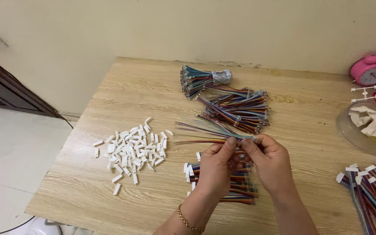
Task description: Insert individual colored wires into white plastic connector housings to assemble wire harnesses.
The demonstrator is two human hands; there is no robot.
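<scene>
My left hand (216,167) and my right hand (270,163) meet over the middle of the wooden table (109,100). Together they pinch one end of a short multicoloured ribbon of wires (199,132), whose loose end sticks out to the left. Under my hands lies a stack of wire sets (240,185) with white connectors on their left ends. A heap of small white plastic connector housings (131,150) lies to the left of my left hand.
A pile of loose coloured wire sets (238,106) and a taped bundle (201,79) lie behind my hands. At the right are more wires with white connectors (373,191), a clear dish (349,135) with crumpled paper, and a pink alarm clock (370,69).
</scene>
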